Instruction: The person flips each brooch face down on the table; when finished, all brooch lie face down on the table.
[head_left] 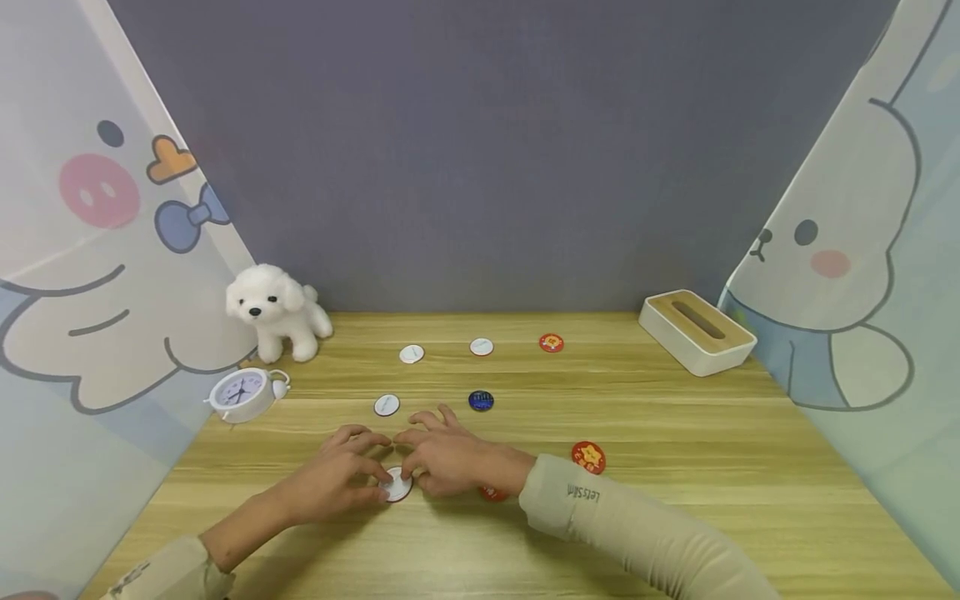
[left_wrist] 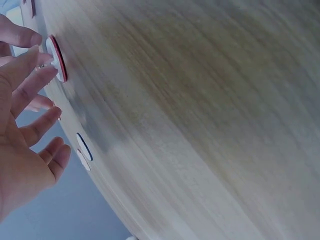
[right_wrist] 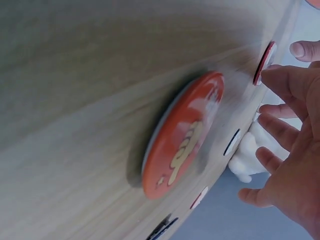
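Note:
A round white badge (head_left: 397, 484) with a red rim lies flat on the wooden table between the two hands. My left hand (head_left: 339, 477) reaches it from the left, thumb and index finger at its edge. From the right, my right hand (head_left: 447, 454) touches its upper side with the index finger, the other fingers spread. In the left wrist view the white badge (left_wrist: 56, 58) shows its red edge beside the fingertips. A red badge (head_left: 492, 493) sits partly hidden under the right wrist; the right wrist view shows a red badge (right_wrist: 183, 135) with a yellow drawing up close.
Farther back lie white badges (head_left: 387, 405), a dark blue badge (head_left: 481, 401) and a red badge (head_left: 551, 342). A red star badge (head_left: 588, 457) is right of the right wrist. A plush dog (head_left: 276, 312), an alarm clock (head_left: 242, 395) and a tissue box (head_left: 697, 333) stand near the side walls.

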